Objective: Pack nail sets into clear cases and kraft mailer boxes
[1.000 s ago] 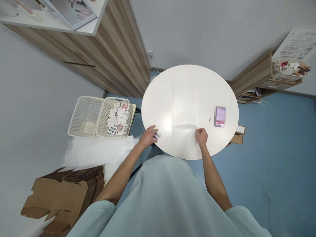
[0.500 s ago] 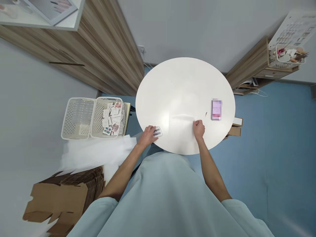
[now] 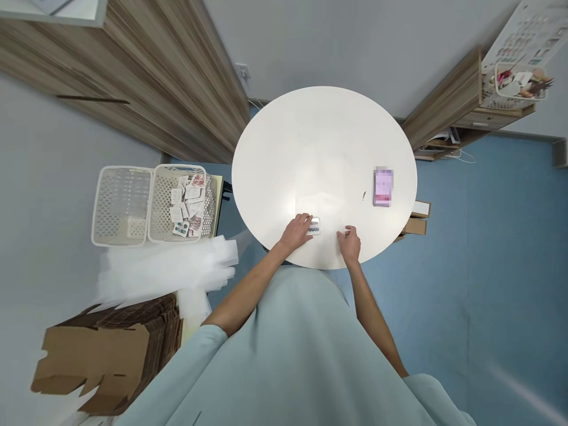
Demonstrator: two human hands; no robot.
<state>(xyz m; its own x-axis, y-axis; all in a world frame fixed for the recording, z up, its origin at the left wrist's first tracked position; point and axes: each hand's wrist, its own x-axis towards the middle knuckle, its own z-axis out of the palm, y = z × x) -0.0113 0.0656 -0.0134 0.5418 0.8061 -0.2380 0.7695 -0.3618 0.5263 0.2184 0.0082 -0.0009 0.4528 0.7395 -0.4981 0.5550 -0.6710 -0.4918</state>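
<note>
- A small packet (image 3: 313, 225) was gripped by the fingers of the left hand (image 3: 296, 232), flat on the round white table (image 3: 323, 142) at its near edge.
- The right hand (image 3: 350, 244) was rested on the table just right of the packet, fingers curled; whether anything was pinched could not be told.
- A pink card (image 3: 383, 187) was seen on the table's right side, well apart from the packet.
- Two white baskets (image 3: 153, 204) were seen left of the table.

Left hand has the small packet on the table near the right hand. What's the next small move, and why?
Probably bring the right hand over to the packet to help grip it: the left hand holds it on the table, and the right hand looks loosely closed beside it.
</note>
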